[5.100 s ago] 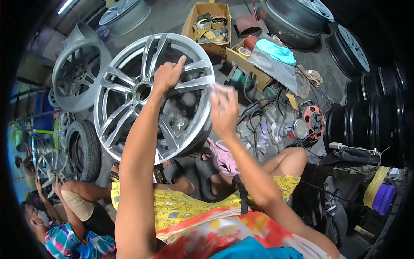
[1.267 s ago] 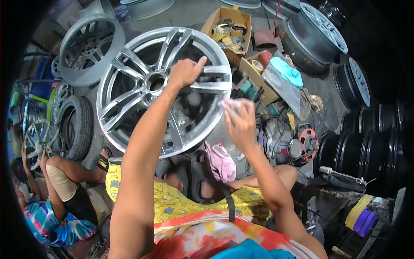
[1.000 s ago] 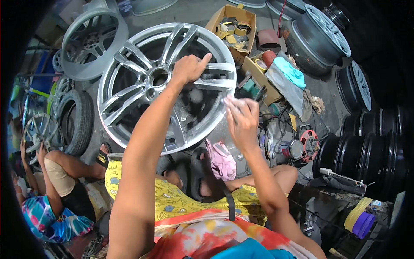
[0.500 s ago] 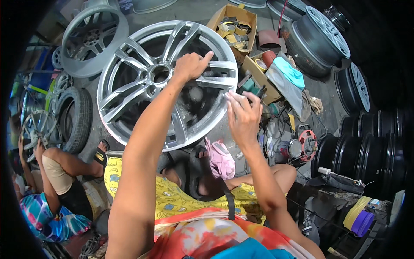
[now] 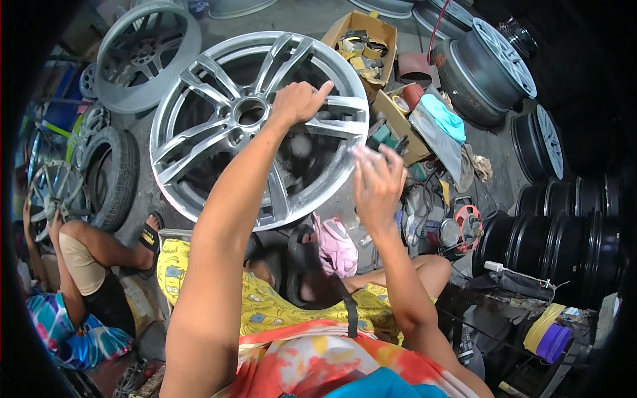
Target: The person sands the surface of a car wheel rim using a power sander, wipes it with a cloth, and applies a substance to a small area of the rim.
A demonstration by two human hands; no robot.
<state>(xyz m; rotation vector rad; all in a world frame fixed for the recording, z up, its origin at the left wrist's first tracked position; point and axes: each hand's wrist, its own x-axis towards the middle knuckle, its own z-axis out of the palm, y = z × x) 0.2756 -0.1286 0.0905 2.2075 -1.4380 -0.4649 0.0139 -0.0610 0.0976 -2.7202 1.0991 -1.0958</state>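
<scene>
1. I have the large silver metal wheel with paired spokes [image 5: 237, 119] centred ahead of the wearer's knees, its face turned upward; I cannot see what bears it.
2. I have the left hand [image 5: 302, 104] on the spokes just right of the wheel's hub, thumb pointing away up and right. Its grip is partly hidden from me, so I cannot tell how tightly the fingers close.
3. I have the right hand [image 5: 379, 180] at the wheel's right edge, fingers bent and raised. The fingertips blur, so I cannot tell whether that grip pinches anything or touches the edge.
4. Beyond the wheel, to its upper right, I see an open brown cardboard box [image 5: 340, 31] filled with yellow and dark pieces.
5. Right of the wheel lies a crumpled turquoise cloth [image 5: 443, 116]; farther right stands a row of glossy black metal rims [image 5: 531, 239].
6. Just below the wheel lies a crumpled pink cloth [image 5: 336, 245].
7. Left of the wheel I see a black rubber tyre [image 5: 127, 179], and to the upper left a dull grey spoked wheel [image 5: 190, 50].
8. Well to the wheel's lower left sits another person in a blue and pink patterned shirt [image 5: 73, 335], hands on a spoked wheel.
</scene>
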